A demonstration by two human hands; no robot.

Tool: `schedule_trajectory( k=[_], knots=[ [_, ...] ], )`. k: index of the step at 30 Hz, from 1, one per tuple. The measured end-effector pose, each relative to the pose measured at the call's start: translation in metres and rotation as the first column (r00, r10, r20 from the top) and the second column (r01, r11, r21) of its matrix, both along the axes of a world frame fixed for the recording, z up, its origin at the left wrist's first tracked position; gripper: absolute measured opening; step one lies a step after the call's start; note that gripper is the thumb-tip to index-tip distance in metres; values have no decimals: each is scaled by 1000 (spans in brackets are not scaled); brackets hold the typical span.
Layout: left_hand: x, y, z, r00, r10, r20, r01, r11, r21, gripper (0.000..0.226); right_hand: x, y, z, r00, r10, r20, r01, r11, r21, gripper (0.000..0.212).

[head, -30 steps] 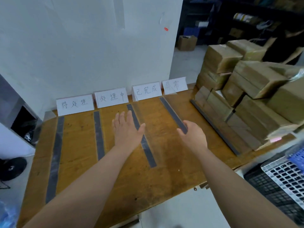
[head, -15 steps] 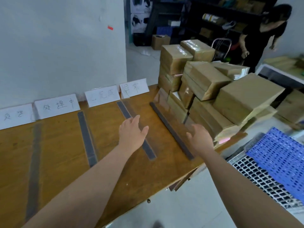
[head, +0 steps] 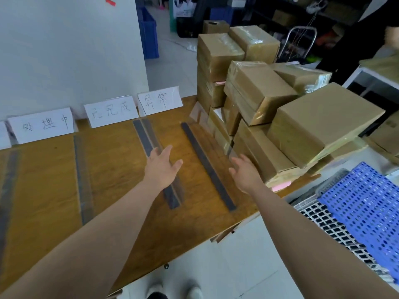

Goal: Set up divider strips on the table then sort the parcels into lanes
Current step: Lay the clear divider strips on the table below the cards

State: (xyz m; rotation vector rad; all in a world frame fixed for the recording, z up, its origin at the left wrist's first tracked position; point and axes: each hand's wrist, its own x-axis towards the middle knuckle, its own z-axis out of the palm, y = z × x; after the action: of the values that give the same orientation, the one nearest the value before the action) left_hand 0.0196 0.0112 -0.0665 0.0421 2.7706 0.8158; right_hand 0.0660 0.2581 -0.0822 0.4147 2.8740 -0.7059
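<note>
Wooden desk [head: 54,190] w/ four dark strips lying flat, front to back, approx. parallel. The far-left strip [head: 6,190] is at the frame edge and blurred. Then come the second strip [head: 82,180], the third strip [head: 142,134] w/ a clear glossy band beside it, and the fourth strip [head: 207,167], nearest the boxes. Left hand [head: 160,167] is over the mid part of the third strip, back up, fingers straight, thumb out to the right, nothing in it. Can't tell if it touches the strip. Right hand [head: 245,174] is betw. the fourth strip and the pile, fingers loose and stretched toward the lowest boxes, holding nothing. Contact w/ a box can't be told. Parcels [head: 259,93] are brown taped cartons stacked several high on the right end of the desk, all right of the fourth strip. A pink slip [head: 280,186] pokes out under the pile by the desk's near edge. White cards w/ handwritten characters stand along the back edge vs. the wall: left card [head: 42,125], middle card [head: 111,112], right card [head: 159,100]. Right of the desk, a blue perforated panel [head: 367,203] lies over a white grid crate [head: 319,219]. In the bkgd are a blue bin [head: 149,33] and, top right, a person in dark clothes [head: 356,46].
</note>
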Motion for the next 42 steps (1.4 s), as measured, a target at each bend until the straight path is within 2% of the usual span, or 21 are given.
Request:
schedule_trajectory(
  k=[4, 11, 15, 19, 22, 26, 31, 35, 42],
  knots=[
    [-9, 2, -5, 1000, -7, -10, 7, 1000, -25, 67, -8, 0, -3, 1000, -4, 11, 4, 1000, -8, 47],
    [-17, -6, -10, 999, -30, 20, 30, 1000, -6, 69, -24, -3, -6, 997, -3, 80, -3, 997, 72, 36],
    [-19, -11, -12, 997, -57, 49, 56, 998, 7, 68, -24, -11, -4, 998, 18, 60, -23, 997, 80, 35],
    [-23, -16, -13, 996, -66, 62, 64, 997, 32, 67, -20, -21, -7, 1000, 22, -9, -22, 1000, -11, 38],
    [-25, -19, -14, 995, -76, 69, 73, 997, 37, 68, -16, -27, -8, 999, 26, -48, -28, 998, -55, 50],
    [-27, -22, -15, 993, -92, 68, 91, 995, 29, 70, -4, -32, -7, 993, -116, -13, 110, 969, -219, 70],
    [-29, -24, -17, 992, -107, 70, 104, 994, 34, 72, 7, -30, -12, 989, -146, 6, 144, 971, -190, 41],
    [-30, -27, -18, 990, -126, 68, 122, 991, 55, 72, 10, -32, -13, 982, -184, -50, 176, 974, -146, 41],
    [-33, -26, -18, 993, -105, 60, 102, 993, 59, 70, 5, -24, -21, 945, -313, -96, 287, 932, -222, 40]
  ],
)
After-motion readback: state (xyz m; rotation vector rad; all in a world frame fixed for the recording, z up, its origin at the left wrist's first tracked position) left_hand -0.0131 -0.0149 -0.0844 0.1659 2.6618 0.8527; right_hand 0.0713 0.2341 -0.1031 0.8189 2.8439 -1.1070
